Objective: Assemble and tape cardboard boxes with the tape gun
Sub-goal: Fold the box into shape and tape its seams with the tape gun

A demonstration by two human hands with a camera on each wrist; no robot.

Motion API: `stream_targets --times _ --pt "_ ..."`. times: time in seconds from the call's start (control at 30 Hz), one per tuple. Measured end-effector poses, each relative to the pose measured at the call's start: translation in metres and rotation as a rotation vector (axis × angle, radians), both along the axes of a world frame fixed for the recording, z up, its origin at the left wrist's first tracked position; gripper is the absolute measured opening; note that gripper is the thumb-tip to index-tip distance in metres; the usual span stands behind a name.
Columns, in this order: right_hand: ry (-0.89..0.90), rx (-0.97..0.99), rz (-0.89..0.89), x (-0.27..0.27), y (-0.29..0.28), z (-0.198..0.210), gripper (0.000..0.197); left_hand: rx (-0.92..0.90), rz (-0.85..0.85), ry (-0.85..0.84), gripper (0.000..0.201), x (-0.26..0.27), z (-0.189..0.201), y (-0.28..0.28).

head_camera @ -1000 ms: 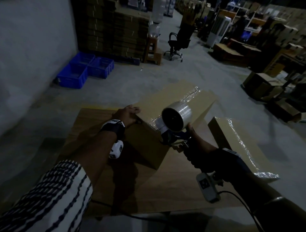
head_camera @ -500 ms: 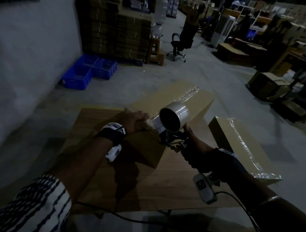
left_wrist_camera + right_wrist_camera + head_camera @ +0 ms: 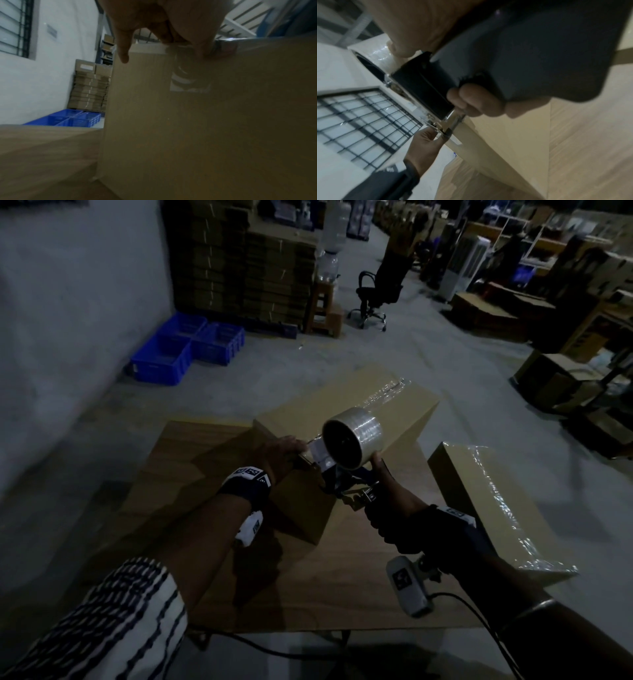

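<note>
Now, at centre frame on the table [image 3: 308,594], the right hand [image 3: 387,508] clamps the tape gun [image 3: 346,450] at the cardboard box [image 3: 404,412] edge, left hand [image 3: 279,455] pinching the tape end; slipping could wrinkle or skew it.

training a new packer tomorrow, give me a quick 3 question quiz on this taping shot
1. True or false: the right hand holds the tape gun by its handle.
2. Where does the left hand rest?
A. on the blue crates
B. at the near top edge of the box being taped
C. on the office chair
3. Fill in: the second box, right of the tape gun, lies on the ____.

Key
1. true
2. B, on the box
3. table
</note>
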State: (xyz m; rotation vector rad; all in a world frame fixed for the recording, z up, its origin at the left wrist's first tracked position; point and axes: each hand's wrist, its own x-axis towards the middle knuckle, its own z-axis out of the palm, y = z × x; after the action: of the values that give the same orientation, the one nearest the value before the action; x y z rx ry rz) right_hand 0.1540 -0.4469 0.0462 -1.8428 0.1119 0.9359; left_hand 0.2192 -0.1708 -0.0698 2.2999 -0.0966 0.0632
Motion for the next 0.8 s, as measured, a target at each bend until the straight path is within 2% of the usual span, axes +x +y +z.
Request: stream_targets --times 0.03,0.1,0.17,0.23,0.27,0.3,0.37,0.47,0.53,0.67,0.73,0.8 --pt "-0.018 -0.005 0.009 -0.001 -0.001 0.000 0.098 -0.005 0.008 -0.027 0.039 0.008 -0.006 0.003" --pt "-0.046 -0.021 0.009 -0.001 -0.006 -0.002 0.101 -0.031 0.020 -0.045 0.041 0.001 0.008 -0.001" --pt "-0.040 -0.040 0.003 -0.002 -0.017 0.000 0.096 -0.066 -0.029 -0.109 0.040 0.003 -0.001 0.000" --pt "-0.014 -0.058 -0.013 -0.004 -0.034 0.002 0.093 -0.061 -0.011 -0.149 0.042 0.025 -0.028 0.013" --pt "-0.007 -0.056 -0.018 -0.005 -0.043 0.002 0.091 -0.038 0.033 -0.148 0.050 0.034 -0.039 0.016" --pt "-0.006 -0.049 -0.021 -0.007 -0.049 0.003 0.086 -0.034 0.035 -0.154 0.057 0.033 -0.032 0.012" --pt "-0.007 -0.046 -0.026 -0.008 -0.055 0.003 0.080 0.007 0.025 -0.179 0.061 0.047 -0.050 0.013" --pt "-0.019 -0.025 -0.021 -0.008 -0.055 0.000 0.090 0.038 0.035 -0.124 0.063 0.031 -0.025 0.004" --pt "-0.005 -0.034 -0.031 -0.008 -0.055 -0.001 0.087 0.117 0.018 -0.056 0.057 0.013 0.000 -0.003" --pt "0.034 -0.059 -0.062 -0.006 -0.062 -0.001 0.085 0.137 -0.097 -0.137 0.062 -0.014 0.022 -0.034" --pt "0.049 -0.065 -0.071 -0.004 -0.066 -0.002 0.087 0.238 -0.153 -0.148 0.061 -0.024 0.040 -0.057" --pt "0.052 -0.052 -0.064 -0.004 -0.068 -0.002 0.085 0.464 -0.162 -0.230 0.053 -0.023 0.046 -0.075"
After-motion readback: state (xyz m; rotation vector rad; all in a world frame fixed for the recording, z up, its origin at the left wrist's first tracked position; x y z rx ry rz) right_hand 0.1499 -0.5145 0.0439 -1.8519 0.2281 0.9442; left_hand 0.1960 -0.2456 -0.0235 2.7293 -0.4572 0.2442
